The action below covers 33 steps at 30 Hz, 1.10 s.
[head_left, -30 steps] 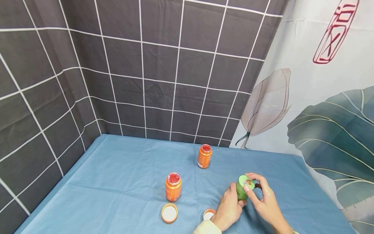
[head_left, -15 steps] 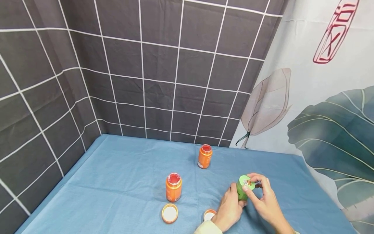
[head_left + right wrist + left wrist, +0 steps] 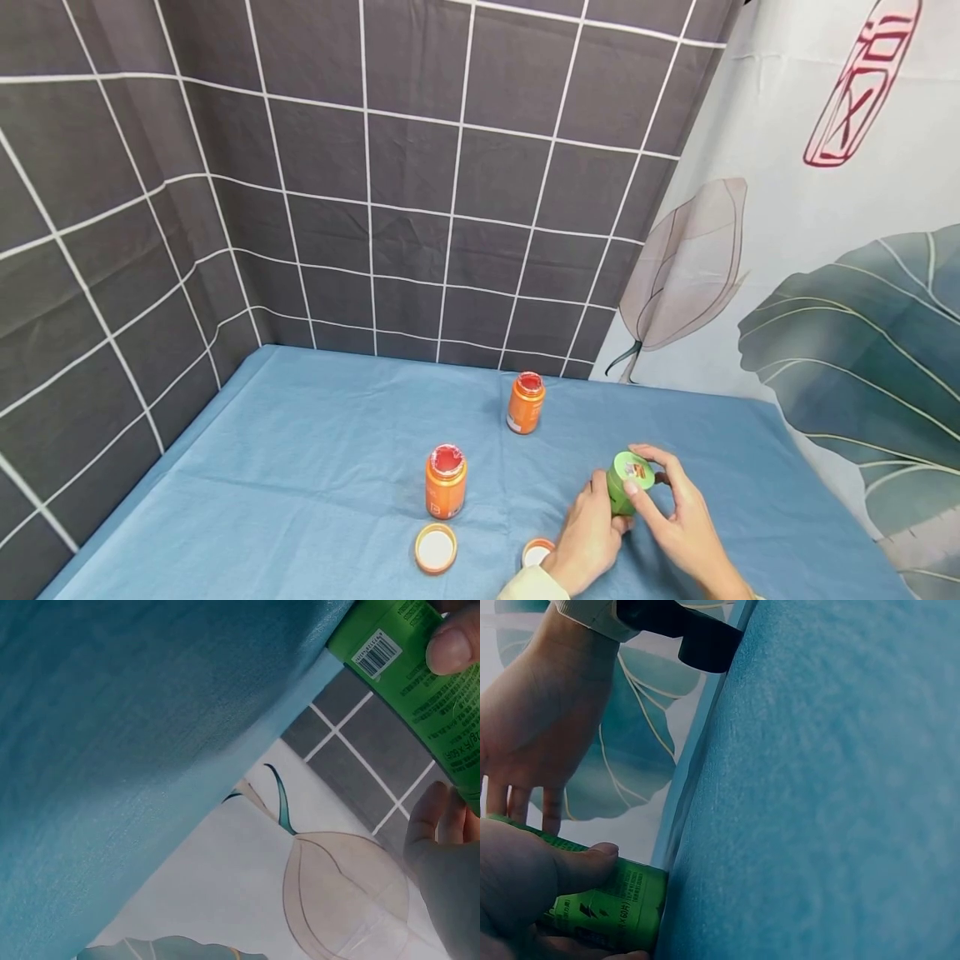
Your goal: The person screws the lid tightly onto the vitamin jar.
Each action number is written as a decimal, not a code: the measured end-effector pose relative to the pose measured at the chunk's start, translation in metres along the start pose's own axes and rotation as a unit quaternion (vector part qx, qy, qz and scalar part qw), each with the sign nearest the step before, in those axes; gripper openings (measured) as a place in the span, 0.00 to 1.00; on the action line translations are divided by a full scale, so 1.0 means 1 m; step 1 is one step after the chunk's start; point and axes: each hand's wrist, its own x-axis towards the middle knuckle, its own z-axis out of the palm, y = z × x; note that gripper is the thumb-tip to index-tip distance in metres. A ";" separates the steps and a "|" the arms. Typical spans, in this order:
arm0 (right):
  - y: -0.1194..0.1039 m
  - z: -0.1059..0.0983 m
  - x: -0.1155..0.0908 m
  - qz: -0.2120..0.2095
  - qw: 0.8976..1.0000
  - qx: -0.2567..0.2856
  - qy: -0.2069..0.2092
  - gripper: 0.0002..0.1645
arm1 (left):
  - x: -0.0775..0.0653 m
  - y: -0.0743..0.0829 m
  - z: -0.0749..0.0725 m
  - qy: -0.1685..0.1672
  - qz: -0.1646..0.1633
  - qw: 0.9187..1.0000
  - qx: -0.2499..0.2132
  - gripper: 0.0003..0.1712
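A green bottle (image 3: 619, 495) with a light green cap (image 3: 633, 469) stands upright at the right of the blue cloth. My left hand (image 3: 590, 532) grips its body from the left, the thumb lying across the printed side (image 3: 634, 904) in the left wrist view. From the right, my right hand (image 3: 681, 518) pinches the cap's rim between thumb and fingers. In the right wrist view a barcode label (image 3: 376, 654) shows near the bottle's base, and the right fingers (image 3: 431, 814) are at the cap end.
Two orange bottles without caps, one near (image 3: 446, 487) and one farther back (image 3: 526, 404), stand to the left. An orange cap (image 3: 435, 548) lies inside-up before the nearer one. Another orange cap (image 3: 536, 552) is partly hidden by my left wrist. A dark grid-patterned cloth (image 3: 405, 233) hangs behind.
The right fingers drew inward on the cap half a second ago and sit wider around its rim now. The left hand and the green bottle stay in place.
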 end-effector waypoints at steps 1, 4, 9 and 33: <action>0.000 0.000 0.000 -0.002 1.000 0.001 0.000 0.25 | 0.000 0.000 0.000 -0.001 0.000 1.000 -0.001 0.23; 0.002 0.000 0.000 -0.013 1.000 0.004 0.002 0.24 | 0.000 0.000 0.000 -0.002 -0.002 1.000 -0.001 0.24; 0.009 0.001 0.000 -0.016 1.000 0.016 0.001 0.23 | 0.000 0.001 0.001 0.001 -0.008 1.000 0.000 0.24; 0.042 0.008 -0.002 -0.020 1.000 0.016 0.012 0.25 | -0.001 0.007 0.000 -0.004 -0.040 0.999 0.026 0.25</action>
